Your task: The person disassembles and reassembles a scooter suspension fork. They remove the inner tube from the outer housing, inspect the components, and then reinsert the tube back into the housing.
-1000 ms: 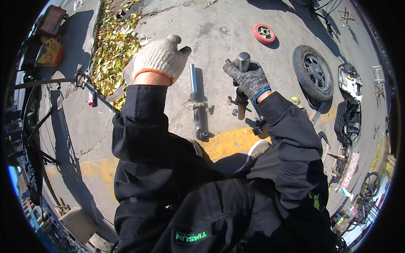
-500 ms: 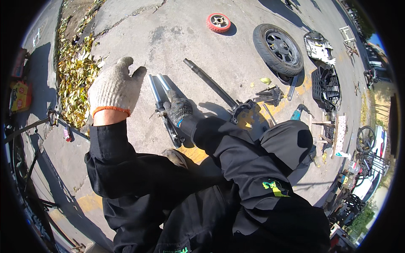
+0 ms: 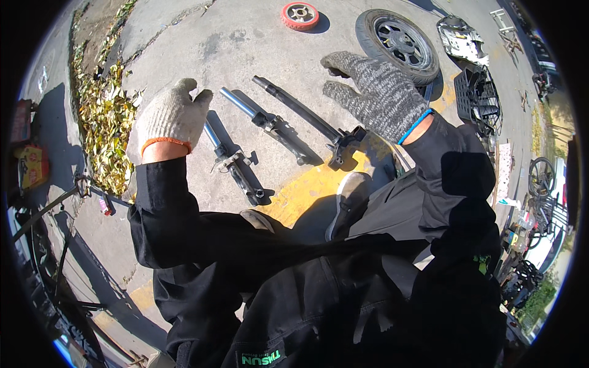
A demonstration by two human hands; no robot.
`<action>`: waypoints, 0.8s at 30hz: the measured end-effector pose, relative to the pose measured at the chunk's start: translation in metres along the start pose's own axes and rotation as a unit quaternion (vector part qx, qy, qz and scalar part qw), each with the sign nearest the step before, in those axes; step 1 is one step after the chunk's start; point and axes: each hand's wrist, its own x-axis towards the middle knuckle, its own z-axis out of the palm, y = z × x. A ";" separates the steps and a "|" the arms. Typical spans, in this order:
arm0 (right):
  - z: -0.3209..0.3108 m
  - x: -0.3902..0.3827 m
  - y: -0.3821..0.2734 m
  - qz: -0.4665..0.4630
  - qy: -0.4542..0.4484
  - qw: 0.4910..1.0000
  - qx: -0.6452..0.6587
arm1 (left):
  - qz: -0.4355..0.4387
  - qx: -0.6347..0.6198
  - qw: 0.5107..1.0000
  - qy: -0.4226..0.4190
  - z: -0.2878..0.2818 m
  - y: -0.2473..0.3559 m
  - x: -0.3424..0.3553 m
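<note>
My left hand (image 3: 170, 119), in a white knit glove with an orange cuff, hovers at the left with thumb and fingers apart and nothing in it. Its nearest thing is a silver-and-black fork leg (image 3: 232, 164) on the concrete. A second fork leg (image 3: 269, 124) lies beside that one, apart from it. To their right rests a black steering stem (image 3: 300, 111) with a clamp at its near end. My right hand (image 3: 381, 95), in a grey knit glove with a blue cuff, is raised with fingers spread, holding nothing. It partly hides the ground below.
Beyond my right hand lies a black wheel with its tyre (image 3: 402, 43); a small red-rimmed wheel (image 3: 299, 16) is farther left. A black crate (image 3: 477, 101) stands at the right. Dry leaves (image 3: 107, 116) line the left side. My shoe (image 3: 353, 196) is close to the stem.
My right hand has left the fork legs and moved up and to the right, its fingers now spread. The two fork legs now lie farther apart. My left hand stays nearly in place.
</note>
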 end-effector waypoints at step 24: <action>-0.028 -0.033 0.011 0.027 -0.235 0.972 -0.003 | -0.410 -0.257 0.875 0.009 0.327 -0.008 -0.070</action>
